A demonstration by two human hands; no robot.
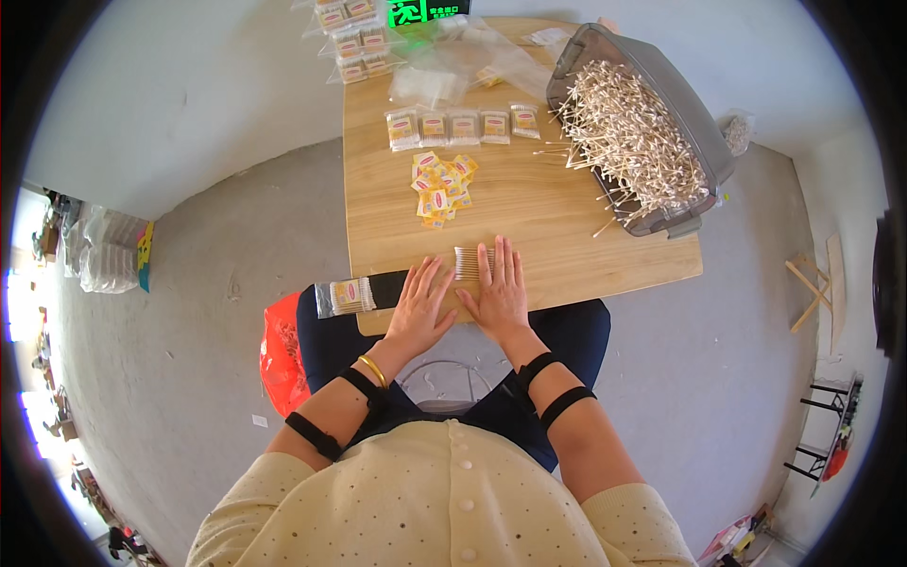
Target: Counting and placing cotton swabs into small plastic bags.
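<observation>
A small row of cotton swabs [468, 264] lies side by side near the table's front edge, between my two hands. My right hand [501, 291] rests flat over its right part, fingers stretched out and covering some of the swabs. Just left of the row, my left hand [421, 300] lies with its fingers extended, holding nothing. A black strip [385, 287] runs under or beside that hand; its right end is hidden. On the strip's left end lies a clear packet of swabs [350, 296] with a yellow and white label card.
A tilted grey bin [699, 142] spills loose cotton swabs [633, 132] at the right. Yellow label cards [439, 189] are piled mid-table, below a row of filled packets [463, 127]. Plastic bags [435, 83] lie behind; more packets [351, 42] hang in a stack at the far left.
</observation>
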